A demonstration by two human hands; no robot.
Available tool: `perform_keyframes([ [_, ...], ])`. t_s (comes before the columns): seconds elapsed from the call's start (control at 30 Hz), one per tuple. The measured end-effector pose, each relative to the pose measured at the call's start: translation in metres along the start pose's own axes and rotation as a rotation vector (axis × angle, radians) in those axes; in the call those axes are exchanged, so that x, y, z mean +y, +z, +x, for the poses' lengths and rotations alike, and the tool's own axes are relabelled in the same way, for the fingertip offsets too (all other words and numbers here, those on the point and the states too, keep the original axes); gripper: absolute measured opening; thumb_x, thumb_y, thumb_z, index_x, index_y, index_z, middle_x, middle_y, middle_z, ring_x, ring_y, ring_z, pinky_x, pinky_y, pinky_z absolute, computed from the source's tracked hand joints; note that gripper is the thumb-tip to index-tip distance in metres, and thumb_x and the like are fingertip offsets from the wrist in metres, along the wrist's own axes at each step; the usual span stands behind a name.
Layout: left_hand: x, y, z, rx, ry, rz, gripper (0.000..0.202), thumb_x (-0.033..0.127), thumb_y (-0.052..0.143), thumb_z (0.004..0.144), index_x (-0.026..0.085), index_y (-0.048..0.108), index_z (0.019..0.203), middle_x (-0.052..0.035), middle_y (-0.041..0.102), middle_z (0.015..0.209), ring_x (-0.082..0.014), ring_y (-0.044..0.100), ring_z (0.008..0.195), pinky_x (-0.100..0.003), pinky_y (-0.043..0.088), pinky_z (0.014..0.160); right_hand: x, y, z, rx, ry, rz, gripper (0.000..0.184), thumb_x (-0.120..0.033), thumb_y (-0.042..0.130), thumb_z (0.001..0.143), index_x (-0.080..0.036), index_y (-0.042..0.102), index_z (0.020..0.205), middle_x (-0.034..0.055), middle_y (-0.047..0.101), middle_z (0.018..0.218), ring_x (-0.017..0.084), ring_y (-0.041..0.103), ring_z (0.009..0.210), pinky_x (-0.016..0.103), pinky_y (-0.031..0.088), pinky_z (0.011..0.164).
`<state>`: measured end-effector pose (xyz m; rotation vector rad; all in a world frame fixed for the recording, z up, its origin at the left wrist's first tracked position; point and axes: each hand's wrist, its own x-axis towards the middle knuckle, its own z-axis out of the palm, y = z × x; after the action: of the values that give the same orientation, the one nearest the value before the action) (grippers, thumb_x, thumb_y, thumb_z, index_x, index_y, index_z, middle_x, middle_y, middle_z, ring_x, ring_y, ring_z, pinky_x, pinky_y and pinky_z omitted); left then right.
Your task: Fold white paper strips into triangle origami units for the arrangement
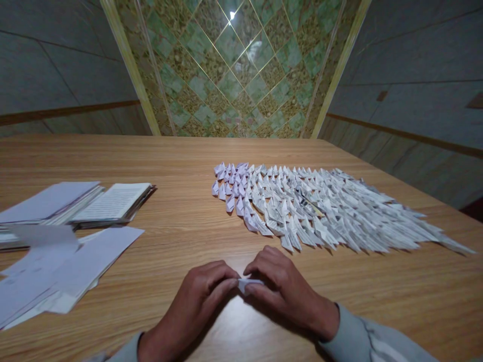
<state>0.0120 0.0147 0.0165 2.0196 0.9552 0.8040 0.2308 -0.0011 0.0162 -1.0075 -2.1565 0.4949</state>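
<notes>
A small folded piece of white paper is held low over the near part of the table, between my two hands. My left hand pinches its left end between thumb and fingertips. On the other side, my right hand has its thumb across the front of the paper and its fingers curled behind. Most of the paper is hidden by the fingers. Beyond my hands stand many small folded paper boats in close rows, pale lilac at the left end and whitish with print farther right.
Loose white sheets lie spread at the left of the wooden table. Behind them sit a stack of paper and a stack of printed pages. A green and gold tiled wall rises past the table's far edge.
</notes>
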Motion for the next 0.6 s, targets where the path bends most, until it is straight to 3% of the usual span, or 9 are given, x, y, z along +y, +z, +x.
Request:
perform_keyframes([
  [0.1, 0.002, 0.004, 0.000, -0.009, -0.038, -0.031, 0.025, 0.031, 0.060, 0.095, 0.019, 0.074, 0.079, -0.0040, 0.073, 0.075, -0.0174, 0.066, 0.069, -0.024, 0.045, 0.064, -0.001, 0.006, 0.000, -0.004, -0.011, -0.006, 0.035, -0.040, 0.051, 0.104, -0.017, 0.065, 0.081, 0.0032, 0.063, 0.075, 0.018, 0.053, 0.074, 0.031, 0.037, 0.069],
  [0.27, 0.002, 0.002, 0.003, 0.026, -0.258, -0.315, 0.021, 0.031, 0.070, 0.085, 0.016, 0.072, 0.071, -0.0022, 0.069, 0.068, -0.0165, 0.060, 0.066, -0.025, 0.045, 0.063, -0.002, 0.009, 0.000, -0.008, 0.076, 0.087, 0.032, -0.033, 0.052, 0.103, -0.018, 0.062, 0.077, 0.0018, 0.061, 0.073, 0.016, 0.054, 0.072, 0.027, 0.038, 0.066],
  [0.47, -0.004, 0.007, 0.004, -0.022, -0.356, -0.667, 0.030, 0.042, 0.075, 0.082, 0.014, 0.066, 0.074, -0.0012, 0.063, 0.067, -0.0147, 0.055, 0.064, -0.026, 0.042, 0.062, -0.007, 0.007, 0.002, -0.032, 0.160, 0.230, 0.030, -0.030, 0.050, 0.099, -0.019, 0.056, 0.071, -0.0008, 0.058, 0.068, 0.014, 0.053, 0.065, 0.025, 0.037, 0.061],
  [0.6, -0.001, 0.014, 0.004, -0.020, -0.367, -0.709, 0.037, 0.051, 0.073, 0.084, 0.015, 0.065, 0.077, -0.0002, 0.060, 0.069, -0.0135, 0.053, 0.065, -0.025, 0.042, 0.063, -0.011, 0.008, 0.003, -0.010, 0.272, 0.392, 0.028, -0.030, 0.051, 0.097, -0.019, 0.056, 0.072, -0.0022, 0.058, 0.065, 0.012, 0.053, 0.060, 0.024, 0.036, 0.059],
])
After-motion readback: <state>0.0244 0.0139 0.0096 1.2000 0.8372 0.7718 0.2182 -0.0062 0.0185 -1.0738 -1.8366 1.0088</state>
